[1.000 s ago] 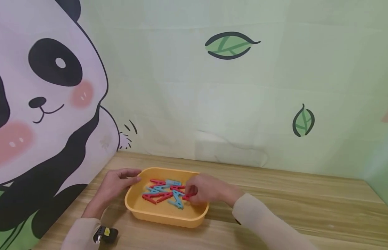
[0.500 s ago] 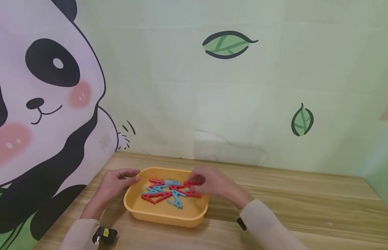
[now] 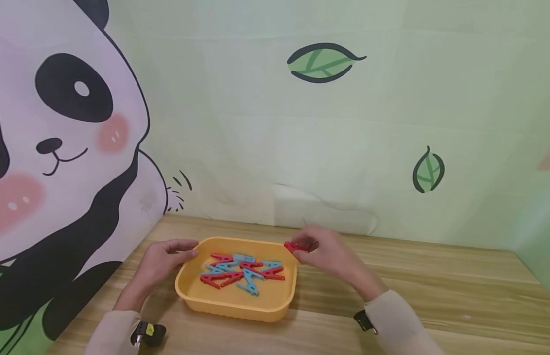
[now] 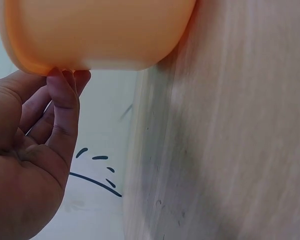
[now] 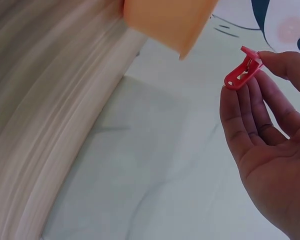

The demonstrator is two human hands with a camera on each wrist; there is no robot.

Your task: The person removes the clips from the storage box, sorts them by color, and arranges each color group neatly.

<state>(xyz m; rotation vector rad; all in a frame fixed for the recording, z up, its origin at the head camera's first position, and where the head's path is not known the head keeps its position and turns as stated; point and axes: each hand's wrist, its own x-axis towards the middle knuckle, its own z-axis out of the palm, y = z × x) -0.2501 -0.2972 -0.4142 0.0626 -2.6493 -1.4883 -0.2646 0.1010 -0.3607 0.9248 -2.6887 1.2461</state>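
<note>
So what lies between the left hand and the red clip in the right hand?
In the head view, the yellow tray, holding red and blue clips, lies between the left hand and the red clip in the right hand.

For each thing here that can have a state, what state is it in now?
Yellow tray, upright on the table
Red clips, lying inside the tray
Blue clips, lying among the red ones
Held red clip, lifted, apart from the tray
Left hand, fingertips touching the tray's left side
Right hand, pinching the held red clip
</note>
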